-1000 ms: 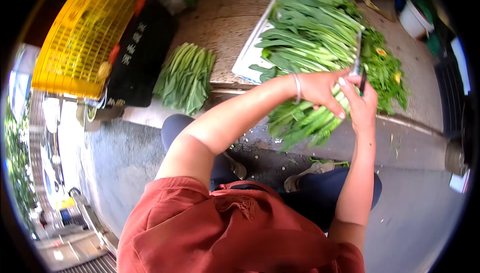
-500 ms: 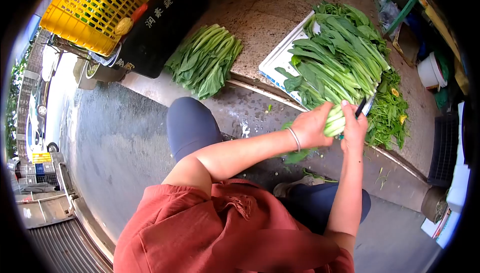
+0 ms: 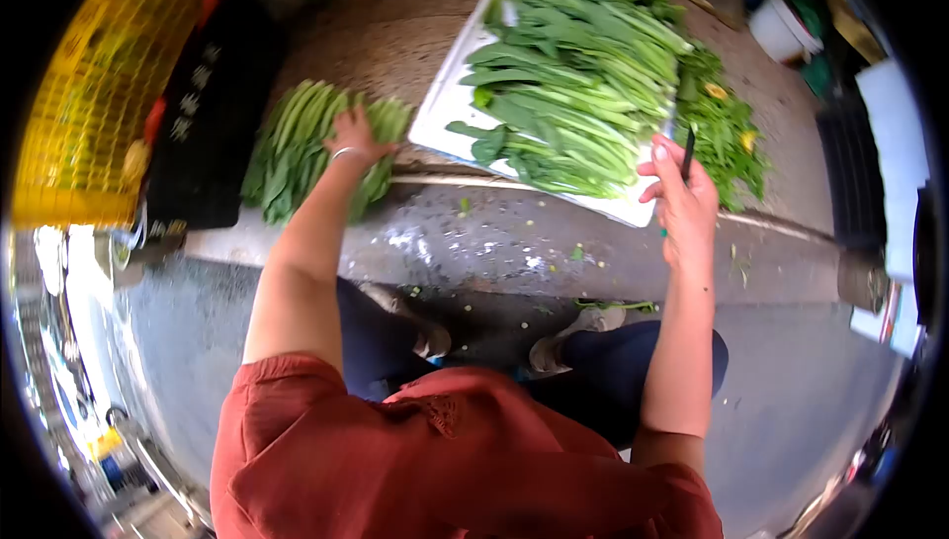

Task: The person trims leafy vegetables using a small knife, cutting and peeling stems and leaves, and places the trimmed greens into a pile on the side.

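My left hand point(image 3: 358, 138) reaches onto the smaller pile of leafy greens point(image 3: 297, 148) at the left, fingers spread over the stems. A bracelet circles that wrist. My right hand point(image 3: 685, 193) is closed around a small knife point(image 3: 689, 148); its dark, slim end points up past the fingers and a green bit shows below the palm. The thumb and index finger of this hand are partly raised. Just left of it, a large heap of long-stemmed greens point(image 3: 583, 74) lies on a white foam tray point(image 3: 445, 109), stems toward my right hand.
More leafy trimmings point(image 3: 727, 148) with yellow bits lie right of the tray. A yellow basket point(image 3: 89, 94) and a black crate point(image 3: 213, 114) stand at the left. A white bucket point(image 3: 781, 30) is at the back right. The ledge edge point(image 3: 474, 181) runs before my feet; scraps dot the ground.
My left hand has left the bunch of stems by the right hand and moved left onto the smaller pile. The bunch is no longer in my hands. The view has turned.
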`<state>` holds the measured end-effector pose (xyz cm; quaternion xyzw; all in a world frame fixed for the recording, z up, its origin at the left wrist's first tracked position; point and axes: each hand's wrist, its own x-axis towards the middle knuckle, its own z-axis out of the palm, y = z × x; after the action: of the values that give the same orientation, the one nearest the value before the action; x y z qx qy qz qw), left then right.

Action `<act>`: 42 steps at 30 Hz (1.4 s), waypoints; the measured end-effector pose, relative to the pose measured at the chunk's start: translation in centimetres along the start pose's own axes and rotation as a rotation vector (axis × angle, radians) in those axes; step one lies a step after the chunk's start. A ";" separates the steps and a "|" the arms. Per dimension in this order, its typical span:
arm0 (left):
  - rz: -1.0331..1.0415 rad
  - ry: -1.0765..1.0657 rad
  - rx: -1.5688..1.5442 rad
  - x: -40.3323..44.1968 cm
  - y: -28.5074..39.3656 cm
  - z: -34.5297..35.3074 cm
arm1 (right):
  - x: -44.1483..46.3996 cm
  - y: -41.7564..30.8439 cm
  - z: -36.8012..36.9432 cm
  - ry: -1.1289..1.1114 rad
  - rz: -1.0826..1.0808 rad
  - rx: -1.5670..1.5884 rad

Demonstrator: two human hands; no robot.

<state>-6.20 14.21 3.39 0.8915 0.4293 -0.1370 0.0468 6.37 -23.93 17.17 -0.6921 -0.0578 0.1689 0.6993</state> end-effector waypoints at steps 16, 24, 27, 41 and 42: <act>1.043 0.693 -0.046 -4.9 34.2 -7.0 | 1.1 -1.1 -5.2 0.271 -0.145 0.234; 0.983 0.408 -0.152 -4.2 32.5 -7.0 | 1.6 -0.4 -6.8 0.343 -0.007 0.325; 0.986 0.369 -0.243 -6.2 31.0 -8.7 | 1.4 -0.5 -7.0 0.297 0.009 0.351; 1.356 -0.090 -0.675 -15.1 25.7 -12.0 | 1.2 0.7 -4.0 -0.128 -0.241 0.249; 1.349 -0.085 -0.678 -15.0 25.7 -12.0 | 1.5 1.1 -4.5 -0.123 -0.233 0.191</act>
<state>7.37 -10.77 18.24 0.8917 -0.1929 0.0267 0.4085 9.05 -27.72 15.73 -0.5996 -0.1641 0.1332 0.7719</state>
